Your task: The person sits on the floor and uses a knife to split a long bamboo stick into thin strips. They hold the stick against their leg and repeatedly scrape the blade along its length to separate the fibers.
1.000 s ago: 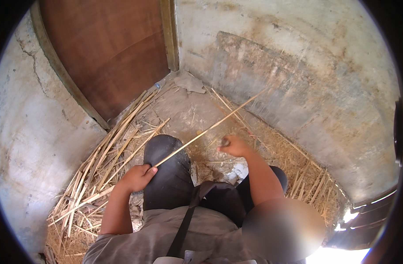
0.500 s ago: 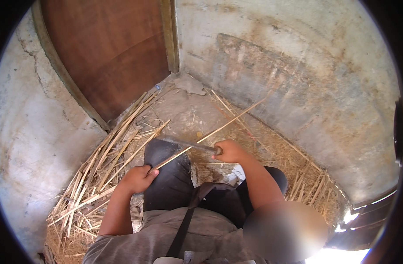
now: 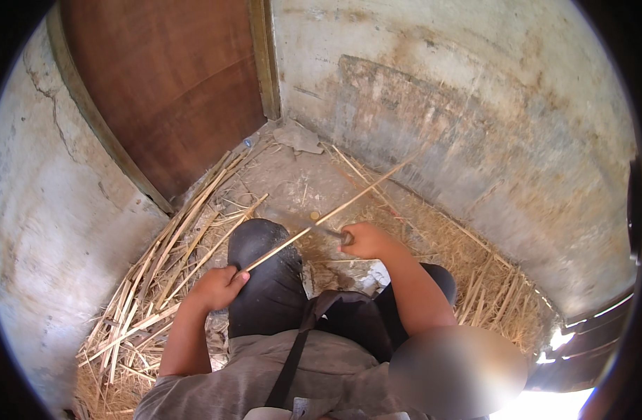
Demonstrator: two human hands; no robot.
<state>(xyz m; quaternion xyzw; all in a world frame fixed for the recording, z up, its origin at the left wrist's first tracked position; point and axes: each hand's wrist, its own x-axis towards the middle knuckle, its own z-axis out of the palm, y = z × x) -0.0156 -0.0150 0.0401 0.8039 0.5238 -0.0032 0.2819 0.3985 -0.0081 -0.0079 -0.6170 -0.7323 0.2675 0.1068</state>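
Note:
My left hand (image 3: 221, 287) is closed around the near end of a long thin bamboo strip (image 3: 359, 196), beside my left knee. The strip slants up and away to the right, its far end reaching in front of the stained wall. In my right hand (image 3: 366, 241) is the handle of a knife (image 3: 328, 232), its long blade smeared by motion and pointing left. Blade and strip cross just beyond my knees; whether they touch, I cannot tell.
Many split bamboo strips (image 3: 195, 213) lie piled along the left wall. Shavings and shorter pieces (image 3: 489, 294) cover the floor at the right. A brown door (image 3: 167, 84) stands at the far left, and a stained wall (image 3: 440, 119) closes the right side.
The knife blade has swung a little away from my left knee and looks more blurred. My left hand still grips the strip in nearly the same place.

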